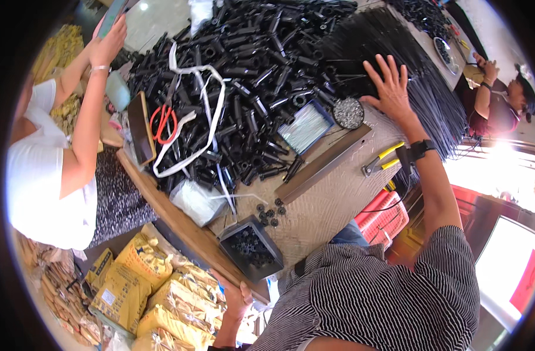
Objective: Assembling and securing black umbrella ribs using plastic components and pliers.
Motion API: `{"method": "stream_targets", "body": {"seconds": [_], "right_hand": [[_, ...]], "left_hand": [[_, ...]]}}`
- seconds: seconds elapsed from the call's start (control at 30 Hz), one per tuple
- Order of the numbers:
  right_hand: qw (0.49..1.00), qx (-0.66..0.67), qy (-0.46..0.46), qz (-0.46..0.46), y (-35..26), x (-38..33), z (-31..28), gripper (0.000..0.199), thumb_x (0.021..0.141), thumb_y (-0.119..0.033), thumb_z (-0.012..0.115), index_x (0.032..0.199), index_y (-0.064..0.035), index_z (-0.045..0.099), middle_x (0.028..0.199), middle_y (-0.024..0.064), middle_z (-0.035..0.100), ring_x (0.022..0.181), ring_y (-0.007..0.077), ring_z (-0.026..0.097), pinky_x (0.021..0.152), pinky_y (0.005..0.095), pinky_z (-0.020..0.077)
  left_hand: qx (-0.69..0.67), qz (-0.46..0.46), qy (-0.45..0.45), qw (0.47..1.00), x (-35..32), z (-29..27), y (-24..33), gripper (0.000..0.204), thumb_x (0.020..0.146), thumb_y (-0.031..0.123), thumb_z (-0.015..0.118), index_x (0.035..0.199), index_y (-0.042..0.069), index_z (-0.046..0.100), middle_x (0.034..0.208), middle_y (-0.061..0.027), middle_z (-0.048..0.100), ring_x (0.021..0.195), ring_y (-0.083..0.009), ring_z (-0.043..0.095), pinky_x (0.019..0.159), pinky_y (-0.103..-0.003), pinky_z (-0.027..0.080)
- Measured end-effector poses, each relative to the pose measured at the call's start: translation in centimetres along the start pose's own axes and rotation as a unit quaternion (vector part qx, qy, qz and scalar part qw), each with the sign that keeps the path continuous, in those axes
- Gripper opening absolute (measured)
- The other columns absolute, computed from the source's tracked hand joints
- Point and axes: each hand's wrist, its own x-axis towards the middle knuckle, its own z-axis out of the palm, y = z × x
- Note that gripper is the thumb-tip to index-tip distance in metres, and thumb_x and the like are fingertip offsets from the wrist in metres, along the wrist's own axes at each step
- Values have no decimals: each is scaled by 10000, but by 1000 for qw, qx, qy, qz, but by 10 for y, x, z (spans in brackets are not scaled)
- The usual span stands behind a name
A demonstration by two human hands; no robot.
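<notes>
Right hand [390, 88], at 1 o'clock, lies flat with fingers spread on the bundle of thin black rods [408, 64]; it clamps nothing. Left hand [237, 297], at 6 o'clock, grips the near edge of the wooden table [162, 205], fingers curled over it, beside a dark tray of small black caps [251, 247]. The hands are well apart.

Judgement: pressing with the whole palm should keep the rods from rolling, and the left hand's brace steadies the reach.

Beyond, the heap of black plastic tubes [244, 64] fills 12 o'clock. Yellow-handled pliers [381, 159] lie at 3 o'clock of centre. Yellow sacks [156, 298] sit at 7 o'clock. A co-worker's hand [108, 44] is raised at 10 o'clock.
</notes>
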Motion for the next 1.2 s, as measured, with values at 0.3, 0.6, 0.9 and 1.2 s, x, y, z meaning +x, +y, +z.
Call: {"method": "stream_targets", "body": {"seconds": [0.3,0.6,0.9,1.2], "right_hand": [[999,-21,37,-27,48,1,28,857,655,-554,619,1379,-313,228,1430,3,211,1309,277,196,997,621,146],[996,-26,47,-75,33,-8,21,752,722,-568,531,1374,-312,254,1437,3,203,1323,271,164,992,618,115],[995,-3,69,-78,14,-13,18,714,748,-569,505,1367,-289,283,1417,4,248,1310,227,212,1035,527,71],[760,560,-199,-263,-33,-102,-72,449,818,-407,544,1073,-38,555,1010,107,591,930,302,557,810,384,438]], "left_hand": [[-21,-41,-49,998,10,-7,26,835,870,220,409,1270,-77,-260,754,-215,558,563,-286,542,517,-338,447],[-67,-95,-56,992,8,-7,22,811,883,274,378,1294,-80,-225,1270,-333,276,1150,-369,364,984,-370,274],[-25,-139,-59,988,0,-3,25,774,896,282,347,1313,-51,-214,1253,-326,346,1055,-387,469,888,-363,383],[112,-197,-18,974,-7,-2,22,819,852,288,439,1355,25,-152,575,-146,535,484,-313,528,423,-370,400]]}}
